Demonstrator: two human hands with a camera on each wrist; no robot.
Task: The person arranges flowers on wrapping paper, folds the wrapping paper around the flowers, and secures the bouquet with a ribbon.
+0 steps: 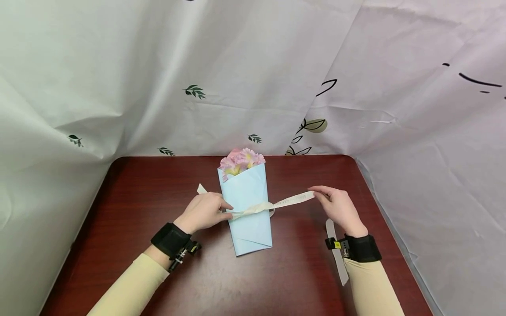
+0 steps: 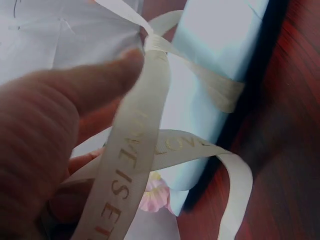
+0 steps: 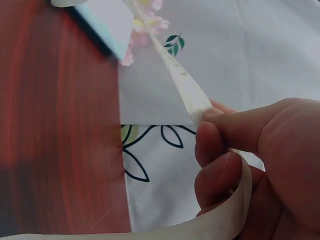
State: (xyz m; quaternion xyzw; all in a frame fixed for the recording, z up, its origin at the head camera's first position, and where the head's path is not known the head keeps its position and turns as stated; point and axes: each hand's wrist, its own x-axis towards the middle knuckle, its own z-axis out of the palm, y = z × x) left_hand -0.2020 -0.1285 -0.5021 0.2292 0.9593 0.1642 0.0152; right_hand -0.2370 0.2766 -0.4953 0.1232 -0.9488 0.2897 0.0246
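Long, plain, pale yellow sleeves (image 1: 130, 287) (image 1: 373, 287) are worn on both arms. The left hand (image 1: 205, 211) and the right hand (image 1: 337, 208) are left bare, while wide black bands (image 1: 171, 240) (image 1: 363, 249) are strapped round the wrists. To each band a small black device (image 1: 194, 247) (image 1: 330, 243), marked with yellow, is fixed by silvery metal parts (image 1: 178, 259) (image 1: 345, 248).

Head view above — wrist close-ups

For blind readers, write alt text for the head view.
A person's right hand holds cream ribbon out from a blue-wrapped bouquet of pink flowers on a table; the left hand grips it at the bouquet's opposite edge.
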